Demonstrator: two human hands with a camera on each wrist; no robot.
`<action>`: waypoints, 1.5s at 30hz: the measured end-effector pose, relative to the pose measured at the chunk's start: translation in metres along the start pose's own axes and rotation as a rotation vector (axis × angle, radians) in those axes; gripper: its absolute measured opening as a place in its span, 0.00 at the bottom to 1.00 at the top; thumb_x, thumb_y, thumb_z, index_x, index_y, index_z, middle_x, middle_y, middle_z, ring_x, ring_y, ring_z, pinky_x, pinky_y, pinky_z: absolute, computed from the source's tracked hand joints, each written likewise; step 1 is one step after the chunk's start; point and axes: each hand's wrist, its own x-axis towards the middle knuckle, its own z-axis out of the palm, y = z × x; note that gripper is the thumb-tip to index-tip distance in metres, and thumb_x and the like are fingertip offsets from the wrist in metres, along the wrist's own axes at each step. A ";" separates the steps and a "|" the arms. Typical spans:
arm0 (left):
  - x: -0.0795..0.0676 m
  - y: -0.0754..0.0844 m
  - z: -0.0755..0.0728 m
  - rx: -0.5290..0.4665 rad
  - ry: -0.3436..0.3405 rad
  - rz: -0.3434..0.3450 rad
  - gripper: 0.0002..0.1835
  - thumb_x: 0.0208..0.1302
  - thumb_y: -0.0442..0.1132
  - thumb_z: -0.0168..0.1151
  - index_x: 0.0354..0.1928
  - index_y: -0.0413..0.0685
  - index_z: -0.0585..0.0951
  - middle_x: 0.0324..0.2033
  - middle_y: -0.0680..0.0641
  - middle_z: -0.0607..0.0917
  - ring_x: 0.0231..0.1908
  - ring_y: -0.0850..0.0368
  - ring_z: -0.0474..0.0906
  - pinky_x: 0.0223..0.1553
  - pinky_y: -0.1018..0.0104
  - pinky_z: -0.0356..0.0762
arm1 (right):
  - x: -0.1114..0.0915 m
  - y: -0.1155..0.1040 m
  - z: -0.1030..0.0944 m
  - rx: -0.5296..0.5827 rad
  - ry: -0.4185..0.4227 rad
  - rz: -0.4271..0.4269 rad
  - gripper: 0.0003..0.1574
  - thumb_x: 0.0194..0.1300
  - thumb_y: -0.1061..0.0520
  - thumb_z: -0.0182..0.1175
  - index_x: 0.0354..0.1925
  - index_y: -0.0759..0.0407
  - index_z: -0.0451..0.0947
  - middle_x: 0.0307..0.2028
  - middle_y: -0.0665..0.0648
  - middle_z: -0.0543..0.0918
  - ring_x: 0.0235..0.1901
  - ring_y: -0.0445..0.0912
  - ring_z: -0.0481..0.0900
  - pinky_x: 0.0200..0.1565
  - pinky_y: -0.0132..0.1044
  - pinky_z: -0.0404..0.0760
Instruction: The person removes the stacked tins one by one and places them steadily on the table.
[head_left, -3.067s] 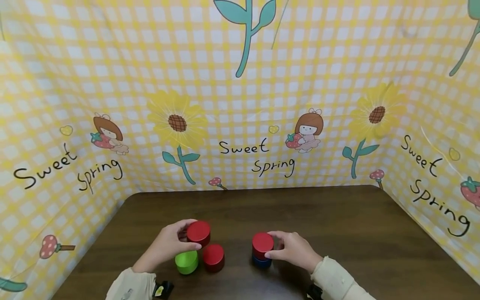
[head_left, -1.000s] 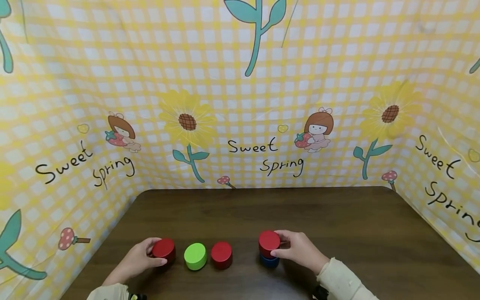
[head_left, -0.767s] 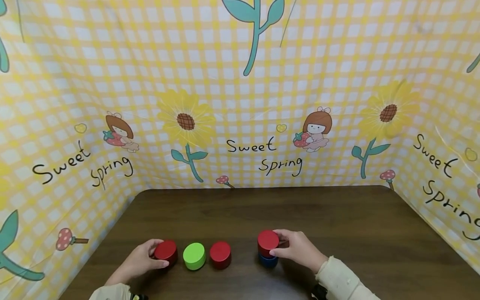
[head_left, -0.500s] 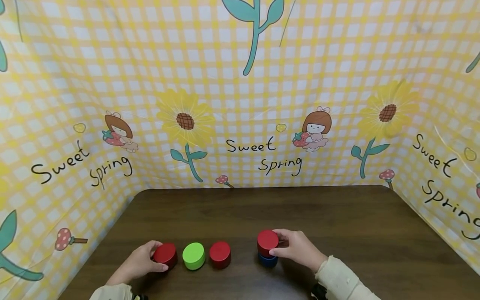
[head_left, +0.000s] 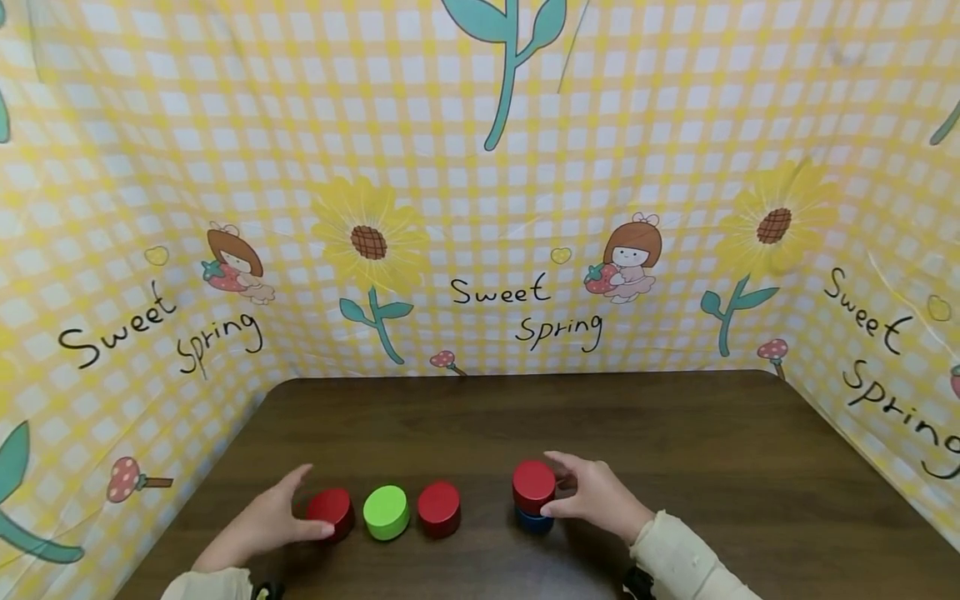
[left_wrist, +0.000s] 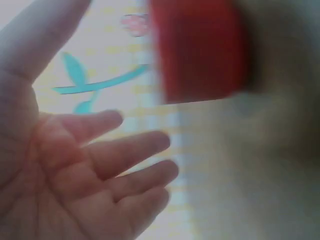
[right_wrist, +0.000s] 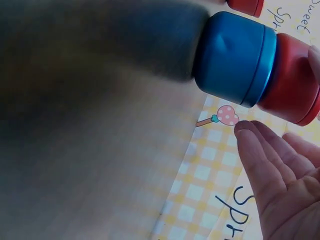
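At the left of the row in the head view, a small red round tin (head_left: 330, 515) stands on the table. My left hand (head_left: 262, 521) is beside it, fingers spread away, thumb overlapping its front. The left wrist view shows the same red tin (left_wrist: 200, 50) beyond spread fingers (left_wrist: 130, 150). To its right are a lime-green tin (head_left: 386, 512) and another red tin (head_left: 439, 509). Further right, a red tin (head_left: 534, 486) sits on a blue tin (head_left: 534, 523). My right hand (head_left: 603, 500) is around that upper tin; its extended fingers (right_wrist: 255, 150) are apart from it.
The dark brown tabletop (head_left: 525, 417) carries all the tins. A yellow-and-white checked cloth (head_left: 480, 192) with printed flowers and lettering stands along the back and both sides. Pale sleeves (head_left: 678, 554) and dark wrist straps (head_left: 639, 582) cover my wrists.
My left hand held a red tin above the green one, set it down to the green tin's left, and has now loosened from it. The right fingers have just spread from the stacked red tin.
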 end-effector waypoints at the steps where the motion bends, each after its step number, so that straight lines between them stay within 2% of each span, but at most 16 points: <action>1: -0.002 0.006 -0.004 0.008 0.008 0.003 0.52 0.52 0.50 0.73 0.66 0.23 0.55 0.58 0.21 0.67 0.56 0.25 0.66 0.49 0.38 0.70 | 0.000 0.001 -0.001 0.017 -0.001 0.006 0.46 0.52 0.54 0.74 0.61 0.76 0.67 0.45 0.64 0.83 0.43 0.53 0.83 0.42 0.40 0.81; 3: -0.004 0.019 -0.010 0.008 0.035 0.031 0.51 0.56 0.52 0.70 0.68 0.26 0.54 0.60 0.22 0.65 0.58 0.24 0.63 0.49 0.37 0.70 | 0.000 0.003 -0.002 0.055 0.007 0.014 0.47 0.51 0.56 0.74 0.61 0.78 0.65 0.45 0.66 0.82 0.43 0.55 0.83 0.42 0.40 0.82; 5: -0.004 0.034 -0.011 -0.005 0.059 0.088 0.48 0.58 0.52 0.68 0.68 0.29 0.56 0.59 0.24 0.68 0.57 0.26 0.66 0.49 0.39 0.71 | 0.000 0.005 -0.004 0.089 0.016 0.024 0.46 0.50 0.58 0.75 0.60 0.78 0.66 0.47 0.68 0.81 0.45 0.56 0.82 0.43 0.40 0.81; 8: -0.002 0.055 -0.006 -0.044 0.066 0.181 0.43 0.58 0.50 0.68 0.67 0.33 0.61 0.58 0.27 0.71 0.42 0.36 0.78 0.42 0.48 0.75 | 0.001 0.007 -0.005 0.133 0.022 0.036 0.45 0.50 0.59 0.75 0.59 0.79 0.67 0.50 0.71 0.79 0.48 0.59 0.80 0.44 0.40 0.81; 11: 0.002 0.074 0.003 -0.053 0.084 0.283 0.38 0.57 0.48 0.69 0.64 0.35 0.67 0.55 0.32 0.76 0.39 0.41 0.79 0.41 0.50 0.76 | 0.001 0.008 -0.007 0.166 0.005 0.051 0.46 0.50 0.59 0.75 0.60 0.80 0.66 0.51 0.72 0.78 0.49 0.60 0.79 0.46 0.41 0.80; 12: 0.004 0.079 0.006 -0.057 0.082 0.307 0.37 0.57 0.47 0.69 0.64 0.36 0.68 0.55 0.33 0.76 0.39 0.41 0.79 0.42 0.49 0.75 | 0.001 0.009 -0.007 0.173 -0.002 0.056 0.46 0.50 0.59 0.75 0.60 0.80 0.66 0.51 0.72 0.78 0.50 0.60 0.79 0.46 0.41 0.80; 15: 0.012 0.096 0.017 -0.065 0.066 0.364 0.35 0.58 0.49 0.69 0.62 0.37 0.70 0.54 0.37 0.78 0.55 0.35 0.73 0.50 0.42 0.72 | 0.001 0.011 -0.009 0.179 -0.032 0.073 0.47 0.49 0.60 0.75 0.61 0.80 0.65 0.50 0.71 0.79 0.49 0.59 0.79 0.47 0.41 0.80; 20: 0.025 0.120 0.034 -0.128 -0.035 0.419 0.35 0.58 0.49 0.69 0.62 0.37 0.71 0.55 0.37 0.78 0.57 0.36 0.71 0.52 0.40 0.70 | 0.002 0.015 -0.007 0.107 -0.070 0.040 0.42 0.46 0.66 0.74 0.57 0.81 0.68 0.43 0.65 0.83 0.41 0.50 0.82 0.42 0.35 0.80; 23: 0.024 0.127 0.039 -0.135 -0.096 0.447 0.34 0.58 0.47 0.69 0.62 0.36 0.71 0.55 0.38 0.78 0.57 0.37 0.71 0.53 0.40 0.70 | 0.002 0.016 -0.003 0.080 -0.077 0.012 0.39 0.44 0.69 0.74 0.54 0.83 0.70 0.39 0.63 0.85 0.37 0.48 0.82 0.39 0.31 0.80; 26: 0.020 0.129 0.037 -0.134 -0.129 0.455 0.33 0.58 0.47 0.69 0.61 0.37 0.71 0.54 0.38 0.78 0.58 0.36 0.71 0.53 0.40 0.69 | 0.002 0.014 0.001 0.079 -0.083 0.012 0.39 0.43 0.69 0.74 0.53 0.83 0.71 0.39 0.64 0.85 0.38 0.49 0.83 0.40 0.33 0.80; 30: 0.018 0.130 0.035 -0.125 -0.127 0.452 0.33 0.58 0.46 0.70 0.61 0.37 0.72 0.53 0.38 0.79 0.57 0.36 0.72 0.52 0.41 0.71 | 0.004 0.011 0.003 0.049 -0.090 0.012 0.38 0.43 0.68 0.74 0.52 0.81 0.72 0.40 0.64 0.85 0.39 0.50 0.83 0.41 0.34 0.80; 37: 0.027 0.137 0.040 -0.113 -0.147 0.469 0.33 0.57 0.45 0.70 0.61 0.38 0.72 0.53 0.39 0.80 0.56 0.39 0.73 0.50 0.48 0.75 | 0.008 0.013 0.005 -0.001 -0.113 0.007 0.29 0.43 0.68 0.75 0.46 0.74 0.78 0.37 0.61 0.85 0.37 0.48 0.82 0.40 0.33 0.79; 41: 0.031 0.143 0.041 -0.107 -0.134 0.497 0.33 0.55 0.45 0.72 0.60 0.39 0.73 0.52 0.40 0.81 0.56 0.40 0.74 0.51 0.48 0.74 | 0.008 0.013 0.005 0.006 -0.133 0.039 0.28 0.43 0.70 0.74 0.46 0.71 0.78 0.38 0.60 0.85 0.37 0.47 0.81 0.41 0.37 0.80; 45: 0.035 0.150 0.040 -0.118 -0.125 0.514 0.32 0.55 0.44 0.72 0.59 0.39 0.74 0.51 0.40 0.81 0.55 0.41 0.75 0.51 0.47 0.74 | 0.009 0.014 0.003 0.049 -0.130 0.060 0.30 0.41 0.72 0.74 0.46 0.74 0.77 0.38 0.60 0.85 0.36 0.45 0.80 0.40 0.35 0.79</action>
